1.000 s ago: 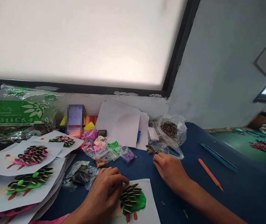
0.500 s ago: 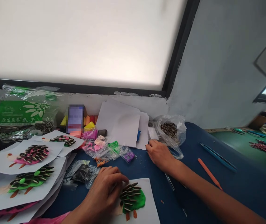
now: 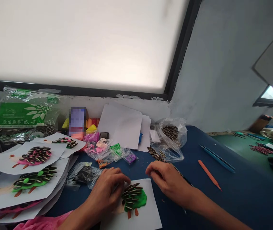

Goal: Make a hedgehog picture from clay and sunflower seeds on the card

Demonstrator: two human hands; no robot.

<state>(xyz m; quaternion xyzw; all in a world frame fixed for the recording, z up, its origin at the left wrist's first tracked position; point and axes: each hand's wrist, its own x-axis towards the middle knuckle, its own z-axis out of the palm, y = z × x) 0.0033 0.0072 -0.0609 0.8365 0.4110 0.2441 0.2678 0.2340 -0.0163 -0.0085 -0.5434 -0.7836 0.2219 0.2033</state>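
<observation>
A white sheet [image 3: 148,217] bears a hedgehog of green clay [image 3: 140,200], its left and upper part covered with striped sunflower seeds [image 3: 131,195] and two brown clay feet below. My left hand [image 3: 109,188] lies over the sheet's left side, fingers bent and pressed together against the seeded part; anything between them is hidden. Just beyond the sheet's upper right corner is my right hand [image 3: 166,179], closed with fingertips drawn together, their contents too small to make out. A small pile of sunflower seeds [image 3: 156,154] lies beyond it.
Finished-looking hedgehog pictures on paper [image 3: 38,188] are stacked at left. Bags of coloured clay [image 3: 98,148], blank paper [image 3: 122,127] and a bag of seeds [image 3: 171,132] line the wall side. An orange tool [image 3: 209,175] and blue tweezers [image 3: 218,158] lie at right.
My right hand has drawn back from the seed pile toward the hedgehog sheet, uncovering the pile. My left hand stays by the hedgehog. The view has shifted slightly.
</observation>
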